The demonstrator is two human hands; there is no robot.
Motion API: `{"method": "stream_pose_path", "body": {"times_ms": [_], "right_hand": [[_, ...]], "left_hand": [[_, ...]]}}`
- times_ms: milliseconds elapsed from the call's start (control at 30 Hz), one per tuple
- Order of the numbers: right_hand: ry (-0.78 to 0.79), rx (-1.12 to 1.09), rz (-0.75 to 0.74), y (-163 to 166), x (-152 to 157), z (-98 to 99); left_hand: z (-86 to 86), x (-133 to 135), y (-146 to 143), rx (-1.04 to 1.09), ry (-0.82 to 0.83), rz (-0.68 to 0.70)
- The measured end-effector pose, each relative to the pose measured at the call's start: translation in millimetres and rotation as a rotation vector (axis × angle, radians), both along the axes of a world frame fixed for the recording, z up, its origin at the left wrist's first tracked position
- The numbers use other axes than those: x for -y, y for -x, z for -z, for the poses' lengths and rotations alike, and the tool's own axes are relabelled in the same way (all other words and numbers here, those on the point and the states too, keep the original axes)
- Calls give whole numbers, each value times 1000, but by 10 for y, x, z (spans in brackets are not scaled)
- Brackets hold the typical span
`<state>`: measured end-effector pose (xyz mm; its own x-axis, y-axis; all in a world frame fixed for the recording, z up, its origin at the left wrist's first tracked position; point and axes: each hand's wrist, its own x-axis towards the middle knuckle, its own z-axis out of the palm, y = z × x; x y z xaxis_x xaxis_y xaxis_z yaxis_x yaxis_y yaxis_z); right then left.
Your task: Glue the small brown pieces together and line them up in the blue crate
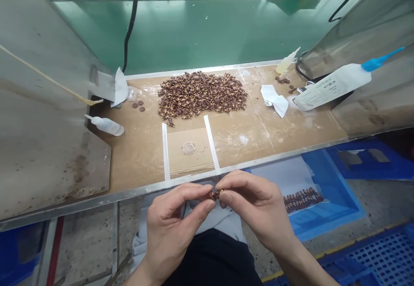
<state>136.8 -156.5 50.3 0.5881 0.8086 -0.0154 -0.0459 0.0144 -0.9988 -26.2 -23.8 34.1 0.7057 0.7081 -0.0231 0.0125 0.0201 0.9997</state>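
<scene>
My left hand (181, 217) and my right hand (250, 204) meet in front of the bench edge, above my lap. Between their thumbs and index fingers they pinch one small dark brown piece (214, 194) with gold-coloured bits. Fingertips cover most of it, so its exact shape is hidden. Past my hands, a small clear round dish (189, 149) sits on a cardboard patch (176, 167) bordered by two white strips. Farther back lies a big heap of small brown and gold pieces (202, 94), with a single one loose at its front edge.
Left on the bench are a white squeeze bottle (108, 126) and several brown discs (140, 103). On the right are a crumpled white cloth (274, 99), a large blue-tipped glue bottle (336, 86) and a small yellowish bottle (286, 64). Below right, a blue tray (349, 204) holds rows of brown pieces.
</scene>
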Motion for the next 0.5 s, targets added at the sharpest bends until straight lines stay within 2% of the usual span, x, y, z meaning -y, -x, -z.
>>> {"method": "stream_pose_path", "body": {"times_ms": [100, 300, 400, 500], "right_hand": [[34, -105, -15, -23, -45, -28], [39, -407, -125, -74, -182, -42], [41, -497, -171, -93, -224, -27], [70, -544, -190, -112, -251, -21]], "left_hand": [[-7, -12, -41, -57, 271, 4], [-5, -41, -139, 39, 921, 147], [-2, -13, -166, 54, 1127, 175], [1, 23, -174, 84, 1247, 191]]}}
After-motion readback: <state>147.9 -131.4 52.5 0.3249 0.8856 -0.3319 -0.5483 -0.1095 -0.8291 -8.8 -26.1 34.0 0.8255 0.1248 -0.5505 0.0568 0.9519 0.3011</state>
